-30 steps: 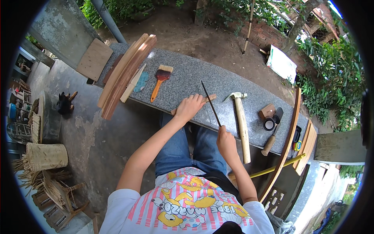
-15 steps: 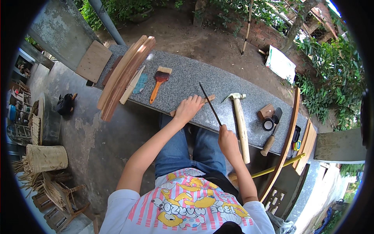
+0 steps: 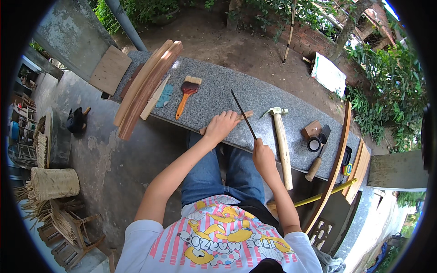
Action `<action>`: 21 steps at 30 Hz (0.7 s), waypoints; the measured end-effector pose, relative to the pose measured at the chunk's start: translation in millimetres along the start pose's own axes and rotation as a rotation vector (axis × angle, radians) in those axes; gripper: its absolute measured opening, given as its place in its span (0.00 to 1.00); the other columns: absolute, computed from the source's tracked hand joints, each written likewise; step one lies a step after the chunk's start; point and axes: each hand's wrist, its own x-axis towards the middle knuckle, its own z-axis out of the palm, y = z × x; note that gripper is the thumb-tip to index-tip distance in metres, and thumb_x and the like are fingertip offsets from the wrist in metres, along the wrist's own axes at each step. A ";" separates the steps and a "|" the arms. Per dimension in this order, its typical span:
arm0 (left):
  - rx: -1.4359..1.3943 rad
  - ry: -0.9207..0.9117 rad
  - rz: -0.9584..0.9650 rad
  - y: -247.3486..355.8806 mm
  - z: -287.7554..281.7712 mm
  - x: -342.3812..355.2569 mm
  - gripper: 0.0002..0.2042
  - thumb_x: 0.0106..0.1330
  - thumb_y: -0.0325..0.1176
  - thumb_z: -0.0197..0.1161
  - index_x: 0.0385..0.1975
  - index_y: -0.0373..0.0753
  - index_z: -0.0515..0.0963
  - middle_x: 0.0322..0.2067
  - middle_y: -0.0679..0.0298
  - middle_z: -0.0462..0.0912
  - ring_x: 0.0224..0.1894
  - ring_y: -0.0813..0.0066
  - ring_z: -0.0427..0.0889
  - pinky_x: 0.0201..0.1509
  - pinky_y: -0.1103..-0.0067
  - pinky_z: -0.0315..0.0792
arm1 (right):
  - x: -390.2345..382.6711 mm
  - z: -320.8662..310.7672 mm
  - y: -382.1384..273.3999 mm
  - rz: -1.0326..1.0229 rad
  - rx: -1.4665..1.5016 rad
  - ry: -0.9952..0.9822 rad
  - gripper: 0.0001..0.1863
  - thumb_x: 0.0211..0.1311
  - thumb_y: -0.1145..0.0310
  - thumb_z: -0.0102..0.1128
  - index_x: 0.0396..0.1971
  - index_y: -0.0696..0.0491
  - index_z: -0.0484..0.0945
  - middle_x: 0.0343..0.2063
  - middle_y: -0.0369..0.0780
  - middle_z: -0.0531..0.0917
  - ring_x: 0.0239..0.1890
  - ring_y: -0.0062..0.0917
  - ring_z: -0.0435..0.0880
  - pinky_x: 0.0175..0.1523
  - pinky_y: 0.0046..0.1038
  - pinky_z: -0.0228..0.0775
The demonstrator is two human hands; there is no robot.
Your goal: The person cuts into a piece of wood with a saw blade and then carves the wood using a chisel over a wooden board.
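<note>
My left hand [image 3: 220, 126] presses a small wooden strip [image 3: 246, 115] down on the grey speckled stone bench [image 3: 214, 77] near its front edge, fingers closed over the wood. In my right hand [image 3: 264, 157] is a long, thin, dark file [image 3: 237, 103], gripped at its near end. It slants up and to the left, crossing the strip close to the strip's right end. My right fingers hide the handle. Just right of the file lies a hammer [image 3: 282, 148] with a pale wooden handle.
Left on the bench are long wooden boards [image 3: 148, 88], a blue scraper-like piece [image 3: 165, 95] and an orange-handled paintbrush [image 3: 187, 94]. To the right are a wood block [image 3: 311, 129], a black roll [image 3: 314, 144], a wooden-handled blade [image 3: 314, 168], a long curved board [image 3: 339, 154] and a tape measure [image 3: 348, 169].
The file has slid a little away from me and leftward across the strip, my right hand moving with it. My left hand and the strip stay nearly in place.
</note>
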 end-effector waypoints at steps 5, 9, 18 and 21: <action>-0.035 -0.022 -0.057 -5.1 2.2 1.5 0.13 0.69 0.44 0.59 0.36 0.40 0.71 0.30 0.65 0.73 0.34 0.72 0.80 0.34 0.77 0.79 | -23.7 -12.3 -5.9 0.004 -0.023 -0.021 0.11 0.73 0.68 0.47 0.31 0.60 0.68 0.17 0.57 0.78 0.23 0.57 0.79 0.28 0.53 0.71; 0.047 0.020 -0.009 -7.0 2.3 -0.2 0.13 0.68 0.45 0.59 0.35 0.41 0.71 0.30 0.66 0.73 0.34 0.74 0.79 0.34 0.78 0.78 | -26.6 -16.5 -7.9 0.038 -0.016 -0.040 0.12 0.73 0.67 0.46 0.31 0.59 0.68 0.17 0.57 0.78 0.23 0.57 0.79 0.28 0.53 0.71; 0.009 -0.012 -0.038 -5.9 2.9 3.0 0.13 0.68 0.44 0.59 0.35 0.41 0.71 0.30 0.67 0.73 0.34 0.74 0.79 0.33 0.79 0.78 | -6.8 -5.4 -12.1 0.008 -0.075 -0.081 0.05 0.66 0.74 0.47 0.34 0.60 0.68 0.19 0.57 0.80 0.25 0.55 0.83 0.31 0.51 0.75; 0.001 -0.016 -0.046 -5.2 0.6 2.4 0.12 0.68 0.44 0.59 0.35 0.41 0.71 0.29 0.66 0.73 0.34 0.73 0.80 0.34 0.78 0.79 | -20.7 -15.3 -11.9 0.065 -0.053 -0.109 0.05 0.67 0.74 0.46 0.33 0.60 0.68 0.19 0.57 0.80 0.25 0.55 0.82 0.31 0.51 0.75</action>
